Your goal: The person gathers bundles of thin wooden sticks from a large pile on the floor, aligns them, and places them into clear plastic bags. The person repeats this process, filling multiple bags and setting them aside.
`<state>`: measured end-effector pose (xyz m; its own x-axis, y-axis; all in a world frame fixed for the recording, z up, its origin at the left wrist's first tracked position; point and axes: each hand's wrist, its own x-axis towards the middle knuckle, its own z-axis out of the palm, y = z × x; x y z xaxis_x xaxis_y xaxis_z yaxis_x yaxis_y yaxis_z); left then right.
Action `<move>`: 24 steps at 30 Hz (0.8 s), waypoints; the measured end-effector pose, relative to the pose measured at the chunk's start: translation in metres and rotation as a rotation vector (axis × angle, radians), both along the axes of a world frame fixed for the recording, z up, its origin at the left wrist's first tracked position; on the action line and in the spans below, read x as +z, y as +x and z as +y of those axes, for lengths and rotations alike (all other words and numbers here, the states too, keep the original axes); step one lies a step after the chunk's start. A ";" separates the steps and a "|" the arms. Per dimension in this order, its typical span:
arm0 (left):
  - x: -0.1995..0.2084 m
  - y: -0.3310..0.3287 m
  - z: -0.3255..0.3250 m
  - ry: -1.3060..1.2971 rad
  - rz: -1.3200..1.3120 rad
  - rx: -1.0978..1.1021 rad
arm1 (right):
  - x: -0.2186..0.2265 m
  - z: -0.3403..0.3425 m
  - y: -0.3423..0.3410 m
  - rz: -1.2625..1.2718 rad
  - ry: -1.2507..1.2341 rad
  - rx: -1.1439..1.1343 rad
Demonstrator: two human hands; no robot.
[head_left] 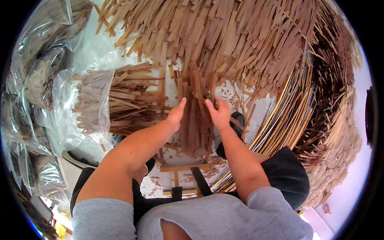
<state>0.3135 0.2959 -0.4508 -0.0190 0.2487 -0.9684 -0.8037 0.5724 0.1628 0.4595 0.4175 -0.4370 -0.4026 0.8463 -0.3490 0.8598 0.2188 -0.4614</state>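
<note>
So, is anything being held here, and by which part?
The left hand and right hand flank a bundle of brown strips near its middle; whether they hold it cannot be told.

A pale floor sheet (98,50) carries heaped brown strips (240,40), a clear bag (64,94) of strips and scattered scraps (218,160).

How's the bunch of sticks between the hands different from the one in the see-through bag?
The middle bunch stands between the left hand and right hand; the bagged bunch pokes out of a clear bag, with no hand on it. The middle bunch runs up and down the picture; the bagged bunch runs sideways. Both are made of thin brown strips.
</note>
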 end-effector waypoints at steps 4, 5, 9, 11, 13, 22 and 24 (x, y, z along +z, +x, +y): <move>-0.022 0.010 -0.001 0.290 -0.202 0.156 | 0.003 -0.033 -0.002 -0.113 0.042 0.219; -0.019 0.009 0.000 0.342 -0.248 0.174 | 0.005 -0.039 -0.008 -0.094 -0.062 0.197; -0.006 0.001 0.000 0.530 -0.328 -0.057 | 0.024 -0.042 -0.027 -0.120 -0.325 0.241; 0.005 0.006 0.007 0.438 -0.175 -0.350 | 0.010 -0.039 -0.010 0.035 -0.392 0.165; 0.040 0.004 0.019 0.403 -0.005 -0.606 | -0.030 -0.047 0.015 0.212 -0.313 0.120; 0.087 -0.075 -0.013 0.517 0.523 -1.553 | -0.006 -0.081 -0.029 -0.230 0.065 0.046; 0.127 -0.114 -0.044 0.589 0.813 -1.446 | 0.004 -0.082 -0.027 -0.233 0.033 0.070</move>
<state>0.1992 0.2520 -0.3236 0.1250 0.7828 -0.6096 0.6320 0.4108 0.6571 0.4328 0.3359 -0.4330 -0.3720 0.8318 -0.4119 0.9246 0.2928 -0.2436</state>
